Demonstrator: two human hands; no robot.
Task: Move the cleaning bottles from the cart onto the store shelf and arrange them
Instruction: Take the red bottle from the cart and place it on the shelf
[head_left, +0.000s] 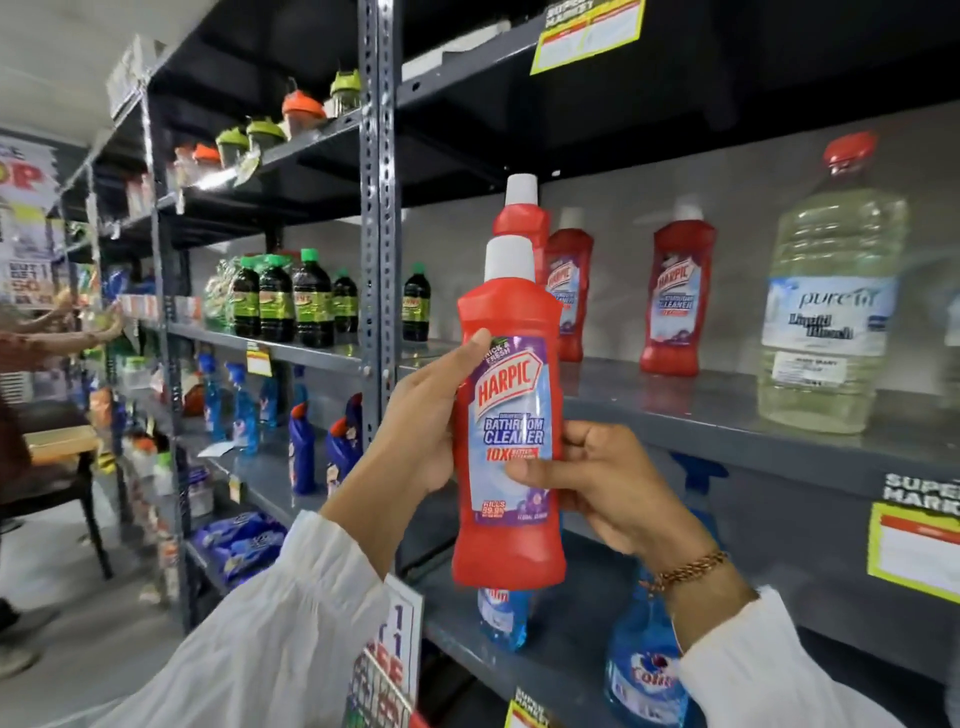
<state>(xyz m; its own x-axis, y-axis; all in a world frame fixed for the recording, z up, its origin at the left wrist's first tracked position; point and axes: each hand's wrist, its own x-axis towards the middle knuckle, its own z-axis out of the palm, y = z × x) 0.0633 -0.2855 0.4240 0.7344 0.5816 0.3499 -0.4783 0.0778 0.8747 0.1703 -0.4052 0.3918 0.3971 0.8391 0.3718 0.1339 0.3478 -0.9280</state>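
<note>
I hold a red Harpic bathroom cleaner bottle (511, 426) with a white cap upright in front of the grey store shelf (727, 415). My left hand (421, 426) grips its left side and my right hand (613, 488) grips its right side, thumb across the label. Directly behind it a second red bottle (521, 218) shows only its neck and white cap; I cannot tell whether it is held or standing. Two more red Harpic bottles (569, 291) (678, 296) stand upright at the back of the shelf. The cart is out of view.
A large clear Pureit bleach bottle (831, 312) stands on the same shelf at the right. A perforated metal post (379, 208) divides the bays. Dark green-capped bottles (291, 301) fill the left bay. Blue spray bottles (644, 660) stand below. Another person's arms (57, 332) reach in at far left.
</note>
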